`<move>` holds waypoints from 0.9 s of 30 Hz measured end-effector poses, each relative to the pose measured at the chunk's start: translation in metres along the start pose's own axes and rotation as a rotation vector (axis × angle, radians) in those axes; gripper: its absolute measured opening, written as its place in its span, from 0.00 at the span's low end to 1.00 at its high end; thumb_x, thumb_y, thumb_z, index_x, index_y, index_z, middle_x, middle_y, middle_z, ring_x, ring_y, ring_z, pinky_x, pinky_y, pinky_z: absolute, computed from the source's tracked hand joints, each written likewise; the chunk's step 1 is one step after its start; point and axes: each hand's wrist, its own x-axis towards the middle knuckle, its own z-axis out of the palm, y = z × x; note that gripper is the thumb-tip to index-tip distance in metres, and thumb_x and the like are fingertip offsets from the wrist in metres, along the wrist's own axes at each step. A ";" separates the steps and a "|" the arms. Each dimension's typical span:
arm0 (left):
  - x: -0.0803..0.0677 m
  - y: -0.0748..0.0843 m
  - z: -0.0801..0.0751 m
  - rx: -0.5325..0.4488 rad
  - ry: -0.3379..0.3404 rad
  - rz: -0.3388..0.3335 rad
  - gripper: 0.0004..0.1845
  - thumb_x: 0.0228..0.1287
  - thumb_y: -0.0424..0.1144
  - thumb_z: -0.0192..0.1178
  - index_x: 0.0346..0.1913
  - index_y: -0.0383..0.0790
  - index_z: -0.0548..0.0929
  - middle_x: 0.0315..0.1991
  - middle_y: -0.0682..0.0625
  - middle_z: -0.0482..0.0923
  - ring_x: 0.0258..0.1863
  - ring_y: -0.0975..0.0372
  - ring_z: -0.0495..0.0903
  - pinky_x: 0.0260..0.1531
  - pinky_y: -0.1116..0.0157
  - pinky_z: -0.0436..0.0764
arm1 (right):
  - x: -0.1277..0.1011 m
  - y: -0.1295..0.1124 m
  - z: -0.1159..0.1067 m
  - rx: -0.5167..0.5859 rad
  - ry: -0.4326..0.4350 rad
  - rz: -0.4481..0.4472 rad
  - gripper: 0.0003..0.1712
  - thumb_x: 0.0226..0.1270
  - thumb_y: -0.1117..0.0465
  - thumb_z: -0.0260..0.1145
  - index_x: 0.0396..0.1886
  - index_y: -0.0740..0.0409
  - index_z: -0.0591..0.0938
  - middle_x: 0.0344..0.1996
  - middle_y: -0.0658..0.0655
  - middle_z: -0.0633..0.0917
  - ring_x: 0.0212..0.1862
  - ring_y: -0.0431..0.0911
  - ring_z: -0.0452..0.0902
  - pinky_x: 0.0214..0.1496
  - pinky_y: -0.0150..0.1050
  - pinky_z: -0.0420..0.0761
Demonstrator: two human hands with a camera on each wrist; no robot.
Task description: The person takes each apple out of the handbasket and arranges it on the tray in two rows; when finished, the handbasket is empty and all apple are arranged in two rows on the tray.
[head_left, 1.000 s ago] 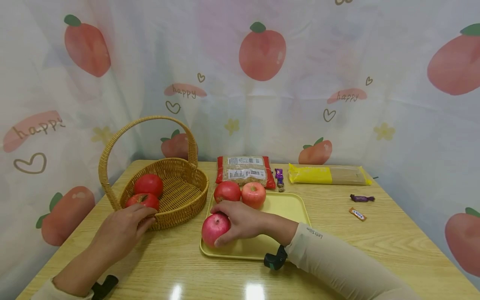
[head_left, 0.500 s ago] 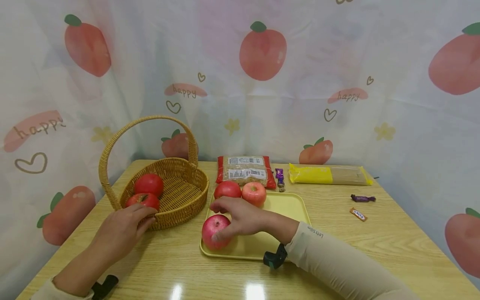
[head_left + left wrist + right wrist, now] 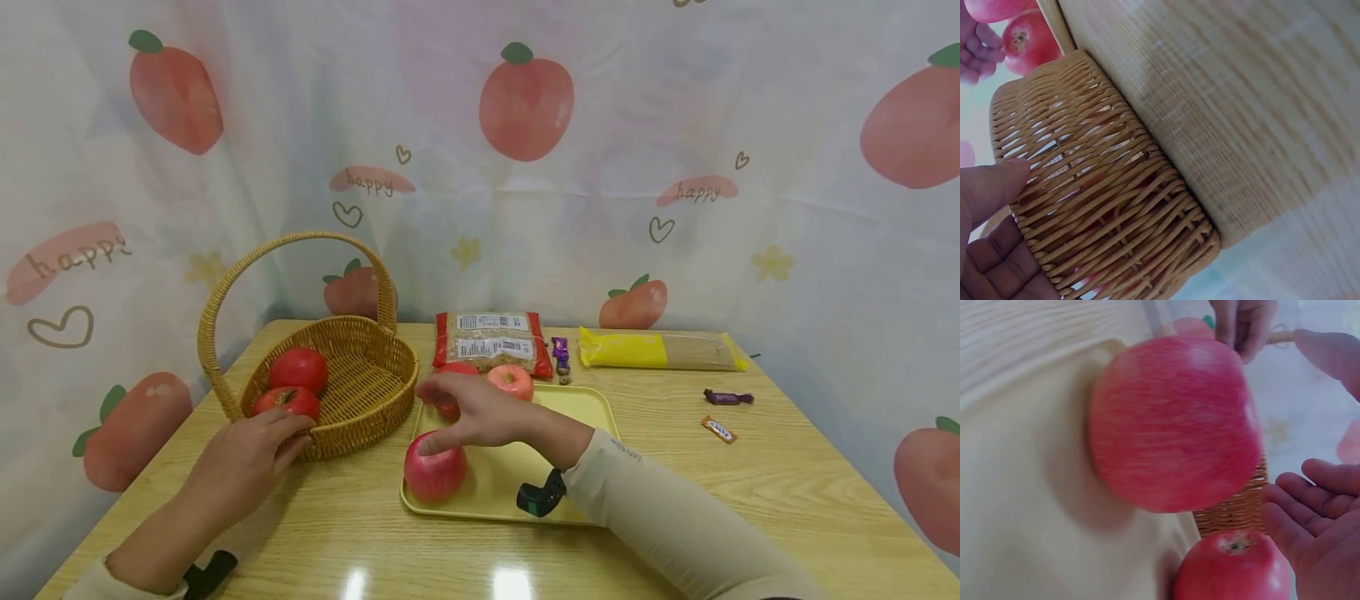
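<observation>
My left hand (image 3: 240, 467) grips the near rim of a wicker basket (image 3: 367, 425), thumb outside and fingers on the inner side, as the left wrist view shows. Two red fruits (image 3: 297, 371) lie at the basket's left end. My right hand (image 3: 483, 412) hovers with fingers spread over a yellow tray (image 3: 581, 412). Just below its thumb sits a pinkish-red apple (image 3: 437, 477) on the tray's near left corner; the right wrist view shows the palm apart from this apple (image 3: 1175, 425). Behind the hand, a red apple (image 3: 1235, 572) and a paler apple (image 3: 512, 382) are partly hidden.
Behind the tray lies a clear bag with red ends (image 3: 491, 342). Purple-wrapped sweets (image 3: 561, 358) and a yellow-and-clear packet (image 3: 663, 350) are to its right. A purple sweet (image 3: 727, 398) and an orange-wrapped sweet (image 3: 718, 429) lie on the table's right side.
My right hand has let go of the front apple and risen slightly off it. That apple has tipped, its stem hollow turning away from view. The left hand stays on the basket rim.
</observation>
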 end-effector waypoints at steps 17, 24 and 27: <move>-0.002 0.000 0.002 0.003 0.018 0.000 0.11 0.55 0.37 0.78 0.41 0.47 0.89 0.36 0.54 0.87 0.24 0.61 0.81 0.20 0.60 0.76 | 0.037 -0.005 -0.008 0.010 0.019 0.028 0.45 0.64 0.44 0.74 0.76 0.54 0.70 0.70 0.54 0.77 0.70 0.45 0.74 0.72 0.36 0.72; -0.002 -0.001 0.003 0.012 0.037 0.011 0.12 0.53 0.36 0.79 0.40 0.47 0.89 0.36 0.54 0.87 0.24 0.61 0.81 0.20 0.61 0.76 | 0.057 -0.008 -0.011 0.077 0.014 0.027 0.44 0.64 0.43 0.74 0.76 0.54 0.70 0.69 0.49 0.78 0.69 0.44 0.75 0.71 0.36 0.73; -0.001 0.000 0.004 0.015 0.040 0.014 0.12 0.53 0.36 0.79 0.40 0.47 0.89 0.36 0.55 0.87 0.24 0.62 0.81 0.20 0.61 0.76 | 0.064 -0.011 -0.012 0.083 0.009 0.029 0.44 0.64 0.43 0.74 0.75 0.54 0.71 0.68 0.49 0.78 0.69 0.43 0.75 0.71 0.35 0.73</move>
